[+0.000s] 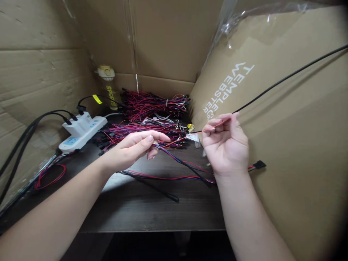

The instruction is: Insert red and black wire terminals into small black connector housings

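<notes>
My left hand (140, 143) is closed around a few thin wires (174, 156) in dark blue and red, which slope down to the right into a black sleeve (200, 175). With thumb and fingertips together, my right hand (227, 148) pinches a long black cable (274, 87) that runs up to the right edge of view. An orange-red wire (198, 132) stretches between the two hands and lies along the right fingers. Below the hands, more red and blue wires (165, 177) lie on the dark table (130, 214), beside a black cable with a thick tip (172, 197).
Bundles of red and black wires (154, 103) are piled at the back. On the left sit a white power strip (81, 139) with black plugs and a bottle (108, 87). Cardboard walls (168, 40) surround the table. A black connector (259, 165) shows beyond my right wrist.
</notes>
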`<action>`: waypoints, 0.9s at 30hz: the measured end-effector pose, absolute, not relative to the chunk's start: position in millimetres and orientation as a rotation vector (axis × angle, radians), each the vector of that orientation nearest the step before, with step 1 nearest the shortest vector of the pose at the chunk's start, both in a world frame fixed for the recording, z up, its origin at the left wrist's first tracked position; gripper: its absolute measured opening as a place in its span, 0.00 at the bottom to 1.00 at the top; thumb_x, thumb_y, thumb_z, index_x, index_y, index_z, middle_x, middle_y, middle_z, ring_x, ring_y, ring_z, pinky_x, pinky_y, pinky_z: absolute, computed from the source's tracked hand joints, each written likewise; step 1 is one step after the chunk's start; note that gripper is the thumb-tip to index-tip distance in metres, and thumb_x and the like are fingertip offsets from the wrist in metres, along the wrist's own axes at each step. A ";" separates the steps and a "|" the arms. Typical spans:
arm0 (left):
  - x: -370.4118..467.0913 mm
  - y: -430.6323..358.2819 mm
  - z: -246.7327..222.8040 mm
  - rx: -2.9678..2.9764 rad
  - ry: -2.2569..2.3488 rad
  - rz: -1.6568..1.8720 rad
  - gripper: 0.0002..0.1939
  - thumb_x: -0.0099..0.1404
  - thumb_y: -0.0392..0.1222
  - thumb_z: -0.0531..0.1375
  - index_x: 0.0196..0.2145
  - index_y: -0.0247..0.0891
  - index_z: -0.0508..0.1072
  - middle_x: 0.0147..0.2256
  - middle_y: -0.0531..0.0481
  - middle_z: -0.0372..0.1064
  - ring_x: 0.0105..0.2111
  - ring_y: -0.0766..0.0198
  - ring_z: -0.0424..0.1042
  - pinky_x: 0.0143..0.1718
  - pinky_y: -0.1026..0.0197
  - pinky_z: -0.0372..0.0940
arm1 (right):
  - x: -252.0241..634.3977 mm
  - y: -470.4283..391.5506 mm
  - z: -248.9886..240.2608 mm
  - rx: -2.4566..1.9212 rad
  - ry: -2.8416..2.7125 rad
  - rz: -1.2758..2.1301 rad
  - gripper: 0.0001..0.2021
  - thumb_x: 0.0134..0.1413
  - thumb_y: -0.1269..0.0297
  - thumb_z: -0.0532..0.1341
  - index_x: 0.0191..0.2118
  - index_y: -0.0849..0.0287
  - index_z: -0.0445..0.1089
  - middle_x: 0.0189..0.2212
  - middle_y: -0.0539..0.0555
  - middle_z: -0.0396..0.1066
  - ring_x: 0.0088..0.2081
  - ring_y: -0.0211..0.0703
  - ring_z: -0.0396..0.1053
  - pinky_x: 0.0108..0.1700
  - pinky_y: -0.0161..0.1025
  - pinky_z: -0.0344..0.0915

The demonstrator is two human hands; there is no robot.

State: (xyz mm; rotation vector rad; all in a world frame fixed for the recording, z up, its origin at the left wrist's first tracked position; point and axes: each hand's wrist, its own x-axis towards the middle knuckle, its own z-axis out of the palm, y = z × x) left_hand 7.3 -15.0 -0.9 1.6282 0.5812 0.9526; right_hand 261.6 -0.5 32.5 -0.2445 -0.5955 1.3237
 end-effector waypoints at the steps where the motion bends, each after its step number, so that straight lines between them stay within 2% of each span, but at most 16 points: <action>1: 7.2 -16.7 1.5 1.641 0.593 0.932 0.20 0.77 0.49 0.54 0.57 0.37 0.75 0.29 0.50 0.66 0.29 0.69 0.62 0.32 0.65 0.59 | 262.7 0.8 32.8 -0.242 -0.587 1.308 0.08 0.54 0.66 0.74 0.30 0.56 0.74 0.28 0.40 0.75 0.30 0.27 0.73 0.32 0.26 0.71; 5: 6.4 -20.8 8.5 1.664 0.619 0.874 0.19 0.71 0.46 0.60 0.54 0.35 0.78 0.28 0.51 0.62 0.25 0.70 0.58 0.26 0.66 0.55 | 261.3 2.7 32.0 -0.258 -0.619 1.215 0.09 0.51 0.68 0.75 0.30 0.56 0.74 0.27 0.41 0.74 0.29 0.25 0.71 0.33 0.25 0.72; 9: 6.1 -20.0 8.5 1.802 0.667 0.832 0.18 0.65 0.42 0.59 0.50 0.39 0.81 0.22 0.55 0.56 0.23 0.69 0.53 0.24 0.65 0.51 | 254.8 0.7 28.9 -0.301 -0.669 1.148 0.10 0.49 0.66 0.76 0.28 0.57 0.75 0.25 0.42 0.72 0.28 0.26 0.71 0.33 0.26 0.72; 11: 7.7 -20.1 9.2 1.853 0.724 0.837 0.17 0.63 0.41 0.59 0.47 0.39 0.82 0.24 0.53 0.63 0.24 0.67 0.57 0.26 0.64 0.55 | 252.9 -0.3 27.7 -0.311 -0.691 1.149 0.11 0.47 0.65 0.77 0.27 0.57 0.74 0.25 0.42 0.72 0.28 0.27 0.71 0.33 0.27 0.73; 13: 10.4 -21.3 11.1 1.898 0.777 0.818 0.16 0.62 0.40 0.59 0.44 0.39 0.83 0.29 0.49 0.72 0.28 0.65 0.64 0.30 0.63 0.60 | 252.5 -1.0 27.5 -0.308 -0.708 1.150 0.12 0.46 0.64 0.78 0.28 0.57 0.75 0.25 0.42 0.72 0.28 0.27 0.71 0.33 0.27 0.73; 15: 13.1 -23.1 13.1 1.941 0.810 0.777 0.15 0.61 0.39 0.60 0.43 0.38 0.83 0.33 0.47 0.75 0.30 0.63 0.68 0.33 0.63 0.63 | 252.4 -1.8 28.4 -0.309 -0.737 1.128 0.11 0.46 0.63 0.78 0.28 0.56 0.75 0.26 0.41 0.72 0.28 0.27 0.70 0.33 0.26 0.73; 21: 15.8 -25.4 11.3 2.014 0.852 0.548 0.16 0.59 0.37 0.57 0.41 0.34 0.80 0.22 0.55 0.63 0.21 0.71 0.54 0.23 0.68 0.52 | 247.6 -4.7 30.7 -0.336 -0.837 1.086 0.13 0.48 0.61 0.77 0.28 0.56 0.73 0.24 0.42 0.70 0.27 0.27 0.68 0.31 0.27 0.69; 27: 16.1 -26.2 8.9 2.022 0.836 0.638 0.10 0.63 0.40 0.60 0.39 0.34 0.80 0.25 0.53 0.67 0.23 0.71 0.58 0.24 0.68 0.55 | 252.3 0.9 28.1 -0.337 -0.788 0.951 0.10 0.54 0.61 0.74 0.29 0.54 0.73 0.24 0.41 0.71 0.26 0.27 0.67 0.31 0.27 0.68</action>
